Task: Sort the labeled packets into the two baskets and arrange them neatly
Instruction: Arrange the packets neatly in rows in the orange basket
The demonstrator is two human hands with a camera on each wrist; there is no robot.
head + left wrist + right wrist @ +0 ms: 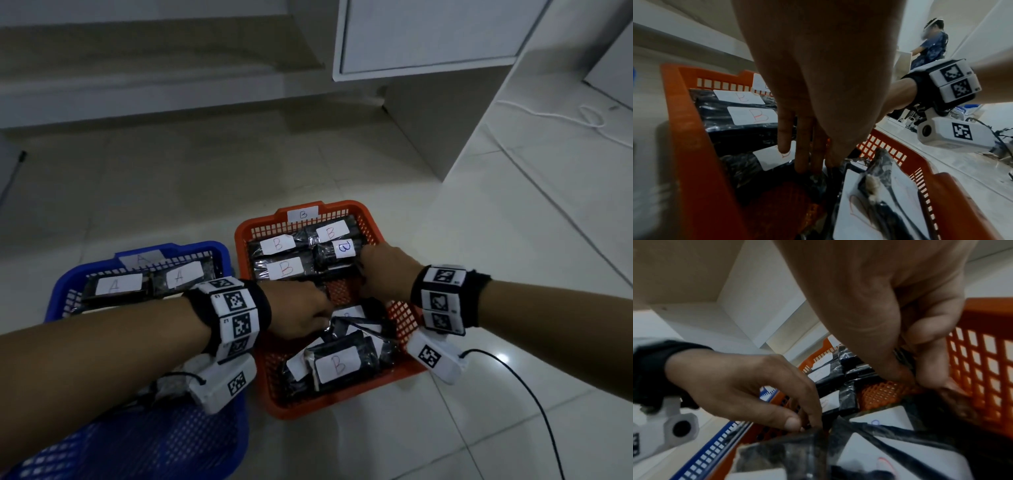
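Right wrist view: right hand (906,331) pinches the crinkled edge of a black packet (904,356) between thumb and curled fingers, at about three o'clock inside the orange basket (982,363). Left hand (809,91), fingers nearly straight, presses on another B-labelled packet (748,165) near the basket's centre. Film wrapping appears soft, light and slippery; hold is probably surest across the firm body, not the loose seam. Blue basket (212,250), at nine o'clock, holds A packets (118,284).
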